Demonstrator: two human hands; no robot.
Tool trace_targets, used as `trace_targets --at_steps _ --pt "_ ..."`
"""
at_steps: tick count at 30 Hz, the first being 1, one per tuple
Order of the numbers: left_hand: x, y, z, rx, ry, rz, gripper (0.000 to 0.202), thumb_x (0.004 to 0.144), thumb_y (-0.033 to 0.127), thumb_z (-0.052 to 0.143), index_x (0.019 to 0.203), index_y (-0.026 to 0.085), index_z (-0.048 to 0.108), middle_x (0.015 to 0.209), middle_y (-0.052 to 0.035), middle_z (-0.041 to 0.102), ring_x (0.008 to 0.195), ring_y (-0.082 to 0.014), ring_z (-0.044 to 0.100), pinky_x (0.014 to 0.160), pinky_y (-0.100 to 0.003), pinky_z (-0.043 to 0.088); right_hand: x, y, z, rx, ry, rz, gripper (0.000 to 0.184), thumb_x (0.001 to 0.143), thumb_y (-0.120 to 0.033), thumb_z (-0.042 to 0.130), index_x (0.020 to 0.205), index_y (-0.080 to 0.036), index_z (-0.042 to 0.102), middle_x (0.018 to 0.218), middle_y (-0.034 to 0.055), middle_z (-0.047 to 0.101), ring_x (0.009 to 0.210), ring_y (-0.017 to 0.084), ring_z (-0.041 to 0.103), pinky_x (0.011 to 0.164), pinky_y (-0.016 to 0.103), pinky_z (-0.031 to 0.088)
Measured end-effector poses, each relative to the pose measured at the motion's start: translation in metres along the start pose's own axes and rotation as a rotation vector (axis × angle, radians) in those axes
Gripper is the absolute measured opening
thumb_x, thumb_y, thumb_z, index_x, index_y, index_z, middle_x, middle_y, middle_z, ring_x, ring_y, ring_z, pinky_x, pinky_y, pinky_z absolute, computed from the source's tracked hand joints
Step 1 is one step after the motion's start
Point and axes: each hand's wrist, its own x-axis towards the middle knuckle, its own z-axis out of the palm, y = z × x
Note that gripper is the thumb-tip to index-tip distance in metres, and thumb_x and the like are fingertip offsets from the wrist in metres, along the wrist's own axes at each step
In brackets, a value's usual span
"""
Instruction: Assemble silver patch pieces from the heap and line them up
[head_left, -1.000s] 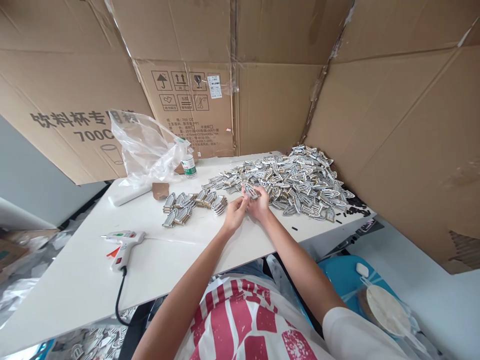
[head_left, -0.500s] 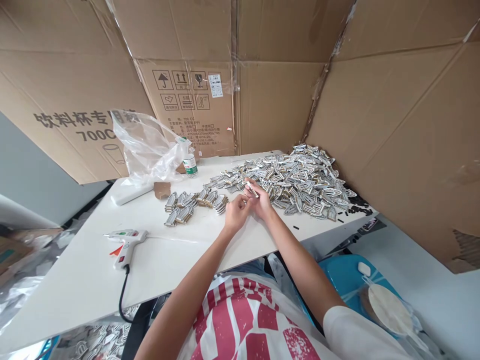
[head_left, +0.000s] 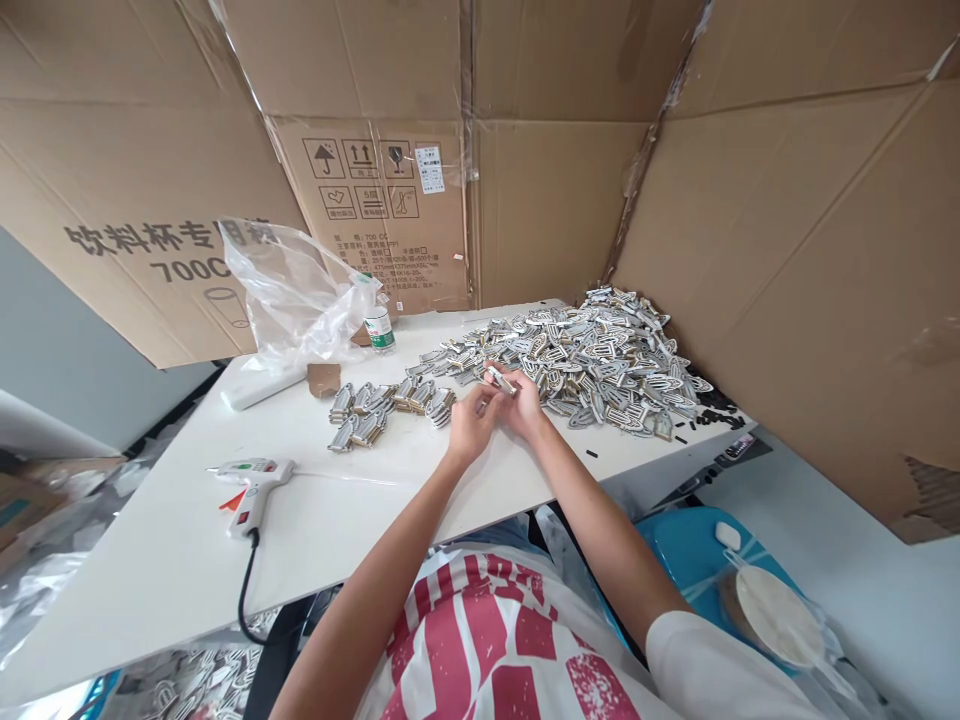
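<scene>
My right hand (head_left: 523,408) is closed around a small slotted piece (head_left: 501,381), pale on top with a tan edge, which sticks up between thumb and fingers. Against it, my left hand (head_left: 469,424) has its fingertips pinched together; what they grip, if anything, is hidden. Just beyond both hands lies a big heap of similar grey-and-white, boat-shaped slotted pieces (head_left: 592,355). Left of my left hand, several small neat stacks of these pieces (head_left: 367,412) rest on the white table (head_left: 360,530).
A white glue gun (head_left: 255,490) with a black cord lies on the left. Behind the stacks are a clear plastic bag (head_left: 300,300), a small bottle (head_left: 380,330) and a cardboard scrap (head_left: 324,380). Tall cardboard walls (head_left: 555,210) enclose the back and right. Black bits (head_left: 716,415) litter the right corner.
The piece in my right hand has turned slightly and shows more of its flat face. My left fingers have shifted a little against the right hand. All else looks the same.
</scene>
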Motion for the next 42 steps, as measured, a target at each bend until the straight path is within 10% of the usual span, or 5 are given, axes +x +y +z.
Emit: trace_targets --at_steps 10,19,28,42 --pt "0.001 0.004 -0.004 0.025 0.069 0.043 0.029 0.105 0.042 0.058 0.106 0.022 0.079 0.109 -0.0089 0.079 0.091 -0.0205 0.069 0.072 -0.030 0.048 -0.002 -0.001 0.003 0.079 -0.109 0.094 0.034 0.092 -0.036 0.060 0.118 -0.020 0.077 0.091 0.0033 0.071 0.078 0.020 0.064 0.077 0.031 0.057" --pt "0.000 0.007 -0.003 0.076 0.082 0.034 0.022 0.103 0.036 0.062 0.103 0.021 0.078 0.106 -0.0087 0.080 0.075 -0.0172 0.063 0.068 -0.030 0.045 -0.004 -0.002 0.008 0.068 -0.105 0.066 0.028 0.099 -0.044 0.060 0.111 -0.024 0.075 0.082 0.0005 0.069 0.075 0.019 0.066 0.073 0.030 0.055" --pt "0.000 0.009 -0.004 0.077 0.093 0.006 0.013 0.098 0.030 0.066 0.100 0.022 0.076 0.097 -0.0045 0.080 0.068 -0.0151 0.058 0.064 -0.028 0.043 -0.004 -0.004 0.007 0.087 -0.122 0.135 0.069 0.098 -0.084 0.046 0.107 -0.022 0.075 0.073 0.0031 0.070 0.074 0.024 0.070 0.064 0.032 0.054" --pt "-0.001 0.007 -0.007 0.202 0.180 0.215 0.012 0.103 0.025 0.065 0.106 0.023 0.076 0.106 -0.0065 0.080 0.077 -0.0175 0.068 0.074 -0.031 0.052 -0.006 -0.001 0.009 -0.033 -0.149 0.126 0.073 0.093 -0.091 0.046 0.100 -0.026 0.078 0.073 0.0047 0.068 0.074 0.024 0.064 0.060 0.031 0.043"
